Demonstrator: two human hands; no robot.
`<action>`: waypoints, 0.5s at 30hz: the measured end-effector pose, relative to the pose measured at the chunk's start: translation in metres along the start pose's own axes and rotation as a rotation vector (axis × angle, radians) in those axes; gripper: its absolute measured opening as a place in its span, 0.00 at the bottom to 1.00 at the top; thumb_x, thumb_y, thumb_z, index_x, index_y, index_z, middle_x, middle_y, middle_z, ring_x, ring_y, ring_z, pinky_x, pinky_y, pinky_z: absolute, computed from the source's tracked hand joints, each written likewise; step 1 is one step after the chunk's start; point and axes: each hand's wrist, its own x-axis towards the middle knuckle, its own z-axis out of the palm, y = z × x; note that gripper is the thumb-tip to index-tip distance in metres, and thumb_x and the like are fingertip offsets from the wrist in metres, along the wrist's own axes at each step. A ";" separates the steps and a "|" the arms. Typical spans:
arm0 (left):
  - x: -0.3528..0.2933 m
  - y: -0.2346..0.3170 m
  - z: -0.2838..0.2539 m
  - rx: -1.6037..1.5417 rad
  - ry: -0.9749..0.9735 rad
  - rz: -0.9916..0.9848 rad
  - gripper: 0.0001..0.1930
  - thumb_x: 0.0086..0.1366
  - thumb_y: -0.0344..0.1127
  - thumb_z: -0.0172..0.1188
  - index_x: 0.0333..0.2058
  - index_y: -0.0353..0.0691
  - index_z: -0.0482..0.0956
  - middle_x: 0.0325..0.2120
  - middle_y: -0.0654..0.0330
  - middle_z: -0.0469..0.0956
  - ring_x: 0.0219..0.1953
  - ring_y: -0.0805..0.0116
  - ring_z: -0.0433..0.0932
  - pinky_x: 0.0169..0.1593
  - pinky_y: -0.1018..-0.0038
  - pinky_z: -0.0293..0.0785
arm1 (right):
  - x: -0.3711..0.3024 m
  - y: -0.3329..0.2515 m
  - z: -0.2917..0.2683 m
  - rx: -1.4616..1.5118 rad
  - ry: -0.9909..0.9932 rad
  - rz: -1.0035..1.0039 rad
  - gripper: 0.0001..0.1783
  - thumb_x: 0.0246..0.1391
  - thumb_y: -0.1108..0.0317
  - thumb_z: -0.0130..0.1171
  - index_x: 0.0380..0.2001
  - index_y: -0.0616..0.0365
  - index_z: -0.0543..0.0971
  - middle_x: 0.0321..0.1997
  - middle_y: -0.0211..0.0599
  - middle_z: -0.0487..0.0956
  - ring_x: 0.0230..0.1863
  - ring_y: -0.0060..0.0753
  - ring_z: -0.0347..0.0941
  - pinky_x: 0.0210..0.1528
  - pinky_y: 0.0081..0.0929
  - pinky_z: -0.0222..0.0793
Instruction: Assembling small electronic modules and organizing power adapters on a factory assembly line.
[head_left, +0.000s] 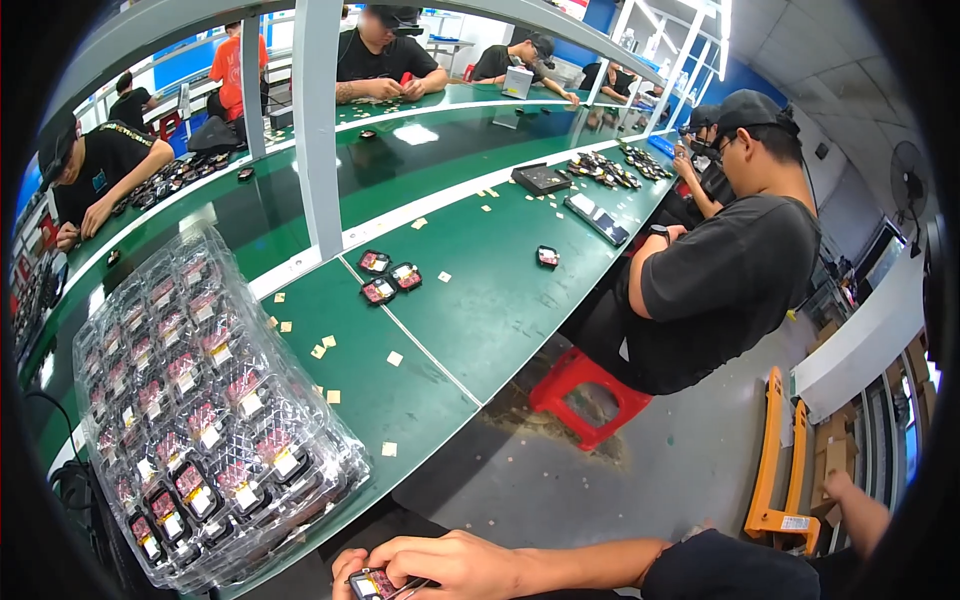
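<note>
At the lower edge, a small black-rimmed electronic device with a red circuit board and a white patch is held off the bench. My right hand, its forearm coming in from the right, closes its fingers over the device's edge. A thin dark piece shows under those fingers; I cannot tell its kind. My left hand shows only a few fingertips, curled against the device's left side. Nearest to both hands stands a stack of clear plastic trays, with several similar devices in the pockets.
Three loose devices lie on the green bench among small pale squares. A grey post rises by the trays. Right of me, a co-worker sits on a red stool. An orange pallet jack stands behind.
</note>
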 end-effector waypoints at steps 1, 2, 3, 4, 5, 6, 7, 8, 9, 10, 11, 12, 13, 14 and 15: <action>-0.001 -0.002 -0.002 0.002 0.014 0.015 0.46 0.58 0.58 0.77 0.61 0.26 0.70 0.54 0.51 0.76 0.51 0.61 0.80 0.55 0.66 0.81 | -0.001 -0.001 0.000 -0.004 -0.001 -0.001 0.17 0.53 0.62 0.75 0.35 0.56 0.75 0.41 0.40 0.80 0.38 0.44 0.81 0.37 0.34 0.78; -0.002 -0.004 -0.005 -0.002 0.012 0.017 0.46 0.58 0.58 0.77 0.61 0.26 0.70 0.54 0.51 0.76 0.51 0.61 0.80 0.55 0.66 0.81 | -0.001 -0.002 0.000 -0.018 0.009 -0.004 0.17 0.53 0.62 0.75 0.35 0.56 0.76 0.41 0.40 0.80 0.38 0.44 0.81 0.37 0.34 0.78; -0.003 -0.005 -0.009 -0.006 -0.003 -0.006 0.45 0.58 0.57 0.77 0.61 0.27 0.71 0.54 0.51 0.76 0.51 0.61 0.80 0.54 0.66 0.81 | -0.002 -0.002 0.001 -0.030 0.017 -0.008 0.17 0.53 0.61 0.75 0.34 0.56 0.76 0.42 0.40 0.80 0.38 0.45 0.81 0.37 0.34 0.78; -0.003 -0.006 -0.012 -0.009 -0.019 -0.028 0.44 0.59 0.56 0.77 0.61 0.27 0.71 0.54 0.51 0.76 0.51 0.61 0.80 0.53 0.66 0.81 | -0.002 -0.003 0.002 -0.032 0.016 -0.011 0.17 0.53 0.61 0.75 0.34 0.56 0.76 0.42 0.40 0.80 0.38 0.45 0.81 0.37 0.34 0.78; -0.004 -0.007 -0.014 -0.017 -0.033 -0.016 0.42 0.60 0.54 0.76 0.61 0.28 0.71 0.54 0.52 0.75 0.51 0.60 0.79 0.53 0.65 0.81 | -0.002 -0.003 0.002 -0.029 0.020 -0.009 0.18 0.53 0.60 0.75 0.36 0.56 0.76 0.44 0.41 0.80 0.39 0.45 0.81 0.38 0.34 0.78; -0.004 -0.002 -0.011 -0.019 -0.035 -0.019 0.42 0.60 0.54 0.76 0.61 0.28 0.71 0.54 0.52 0.75 0.51 0.60 0.79 0.53 0.65 0.81 | -0.004 -0.003 0.004 -0.027 0.027 -0.002 0.18 0.53 0.59 0.75 0.37 0.56 0.77 0.47 0.42 0.79 0.40 0.46 0.81 0.39 0.35 0.78; -0.003 0.004 -0.006 -0.097 -0.009 -0.063 0.41 0.61 0.54 0.76 0.62 0.29 0.70 0.55 0.52 0.75 0.52 0.60 0.79 0.54 0.65 0.80 | -0.004 -0.005 0.005 -0.027 0.028 0.002 0.18 0.53 0.59 0.75 0.37 0.56 0.77 0.47 0.42 0.79 0.40 0.46 0.81 0.39 0.35 0.78; -0.004 0.008 -0.004 -0.174 0.020 -0.108 0.40 0.62 0.53 0.75 0.62 0.29 0.70 0.55 0.52 0.75 0.53 0.59 0.79 0.55 0.64 0.80 | -0.005 -0.006 0.005 -0.077 0.008 0.014 0.22 0.52 0.57 0.76 0.41 0.55 0.76 0.54 0.46 0.76 0.44 0.47 0.80 0.41 0.34 0.78; -0.004 0.008 -0.007 -0.211 0.023 -0.099 0.39 0.64 0.51 0.74 0.63 0.30 0.69 0.55 0.53 0.75 0.54 0.58 0.78 0.57 0.63 0.79 | -0.005 -0.007 0.006 -0.119 -0.020 0.022 0.26 0.51 0.55 0.77 0.46 0.54 0.76 0.61 0.50 0.72 0.47 0.48 0.80 0.43 0.34 0.78; -0.003 0.009 -0.010 -0.231 0.016 -0.102 0.38 0.64 0.49 0.74 0.63 0.30 0.69 0.56 0.52 0.75 0.55 0.56 0.79 0.58 0.62 0.78 | -0.005 -0.006 0.008 -0.107 -0.032 0.023 0.26 0.51 0.55 0.77 0.46 0.54 0.76 0.61 0.50 0.72 0.47 0.48 0.80 0.43 0.34 0.78; -0.001 0.009 -0.012 -0.262 0.011 -0.097 0.38 0.64 0.49 0.74 0.63 0.30 0.69 0.56 0.52 0.75 0.56 0.56 0.79 0.58 0.62 0.79 | -0.005 -0.003 0.011 -0.101 -0.006 0.070 0.20 0.57 0.60 0.72 0.47 0.55 0.78 0.57 0.46 0.74 0.47 0.48 0.80 0.44 0.34 0.80; -0.001 0.010 -0.011 -0.291 0.020 -0.090 0.38 0.64 0.48 0.74 0.63 0.29 0.69 0.56 0.51 0.75 0.56 0.55 0.79 0.58 0.62 0.79 | -0.006 0.000 0.015 -0.087 0.008 0.119 0.13 0.63 0.64 0.66 0.48 0.56 0.79 0.53 0.42 0.77 0.47 0.48 0.81 0.45 0.34 0.81; 0.001 0.010 -0.010 -0.310 0.026 -0.121 0.38 0.64 0.47 0.74 0.64 0.29 0.68 0.56 0.50 0.76 0.56 0.54 0.80 0.58 0.62 0.79 | -0.007 0.006 0.013 -0.110 0.013 0.117 0.14 0.64 0.65 0.65 0.50 0.55 0.80 0.52 0.41 0.75 0.45 0.46 0.81 0.44 0.36 0.81; 0.002 0.012 -0.008 -0.316 0.038 -0.173 0.39 0.64 0.47 0.74 0.64 0.29 0.68 0.56 0.49 0.77 0.55 0.53 0.80 0.57 0.63 0.80 | -0.005 0.001 0.010 -0.223 0.087 0.087 0.12 0.60 0.67 0.67 0.46 0.57 0.81 0.43 0.39 0.78 0.40 0.45 0.81 0.37 0.36 0.80; 0.003 0.015 -0.006 -0.374 0.031 -0.150 0.38 0.62 0.47 0.76 0.62 0.28 0.71 0.54 0.48 0.77 0.53 0.52 0.82 0.56 0.63 0.80 | -0.003 0.001 0.009 -0.319 0.089 0.014 0.13 0.58 0.68 0.68 0.45 0.57 0.81 0.42 0.38 0.79 0.37 0.43 0.82 0.35 0.35 0.80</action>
